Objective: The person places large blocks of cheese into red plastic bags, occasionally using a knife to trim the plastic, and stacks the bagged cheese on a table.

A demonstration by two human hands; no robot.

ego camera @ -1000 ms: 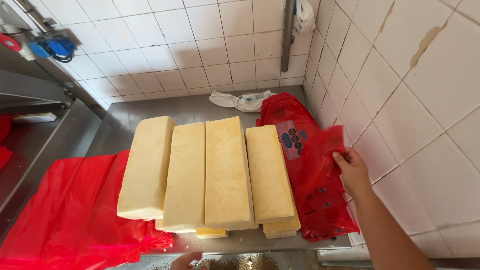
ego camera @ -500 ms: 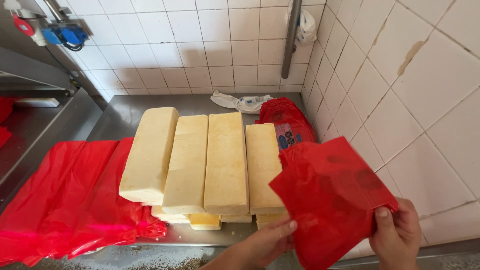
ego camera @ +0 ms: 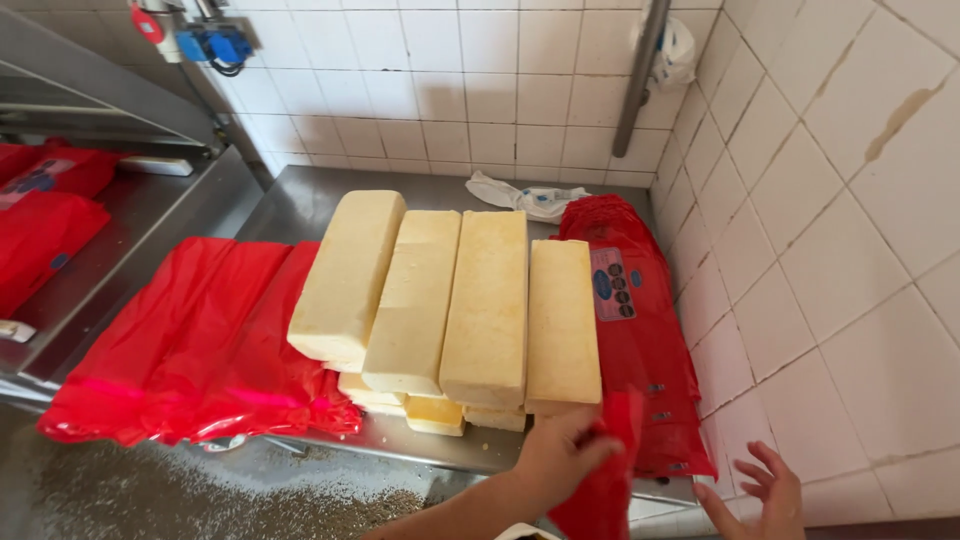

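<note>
- Red plastic bag (ego camera: 605,480), thin and crumpled, hangs at the near edge of the steel desk (ego camera: 300,205), low in the view and right of centre.
- Left hand (ego camera: 560,452) has its grip closed on the upper part of that bag, fingers folded around the plastic just in front of the cheese blocks.
- Right hand (ego camera: 765,492) is apart from the bag, near the tiled wall (ego camera: 850,200); its fingers are spread and it holds nothing.
- Four long pale yellow blocks of cheese (ego camera: 460,295) lie side by side on the desk, running away from the viewer, stacked on more blocks beneath them.
- A stack of flat red bags (ego camera: 640,330) lies on the desk just right of the blocks, against the wall, with a small printed label on the top one.
- A large red plastic sheet (ego camera: 190,345) is spread to the left of the blocks and droops over the desk's front edge.
- A crumpled white cloth (ego camera: 525,197) lies at the back of the desk, behind the blocks.
- More red bags (ego camera: 45,215) lie on a lower steel surface at the far left.
- A grey pipe (ego camera: 640,75) runs up the white tiled back wall.
</note>
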